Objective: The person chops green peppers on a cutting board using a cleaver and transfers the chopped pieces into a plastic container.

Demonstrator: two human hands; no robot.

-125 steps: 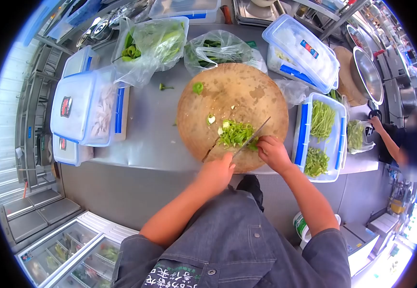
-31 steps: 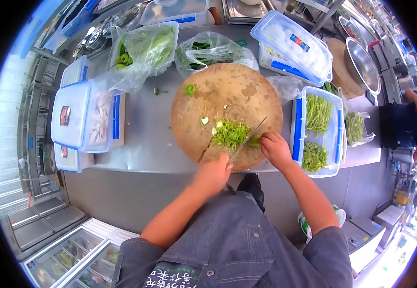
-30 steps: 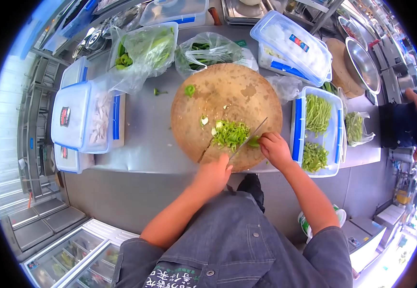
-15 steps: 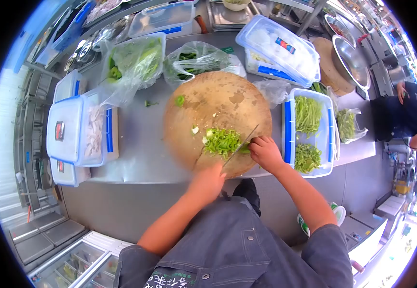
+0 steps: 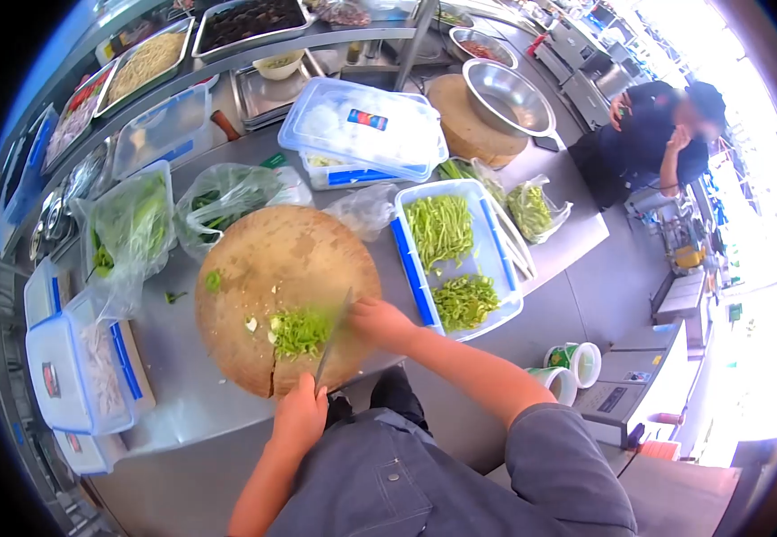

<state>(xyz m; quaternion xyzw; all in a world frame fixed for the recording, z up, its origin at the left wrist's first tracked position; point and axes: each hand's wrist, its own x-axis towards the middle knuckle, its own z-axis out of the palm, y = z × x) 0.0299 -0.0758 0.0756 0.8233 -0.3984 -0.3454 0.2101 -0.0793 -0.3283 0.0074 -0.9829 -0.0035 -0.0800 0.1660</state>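
My left hand (image 5: 301, 410) is wrapped round the handle of a knife (image 5: 333, 338) at the near edge of a round wooden chopping board (image 5: 272, 246). The blade points away from me, edge-on, just right of a pile of chopped greens (image 5: 299, 334). On the blade's right side my right hand (image 5: 379, 322) rests on the board with its fingers curled together; what lies under them is hidden. Small white pieces (image 5: 251, 324) and a green scrap (image 5: 213, 281) lie apart from the pile. A crack runs through the board's near edge.
Right of the board stands a plastic tub (image 5: 507, 259) with two heaps of cut greens. Lidded boxes (image 5: 75, 367) are stacked at the left. Bagged vegetables (image 5: 227, 199) and a lidded container (image 5: 361, 130) line the back. A co-worker (image 5: 648, 143) stands beyond the table at right.
The view has turned to the right, so the board and table sit further left. My right hand stays beside the blade, and my left hand still grips the knife.
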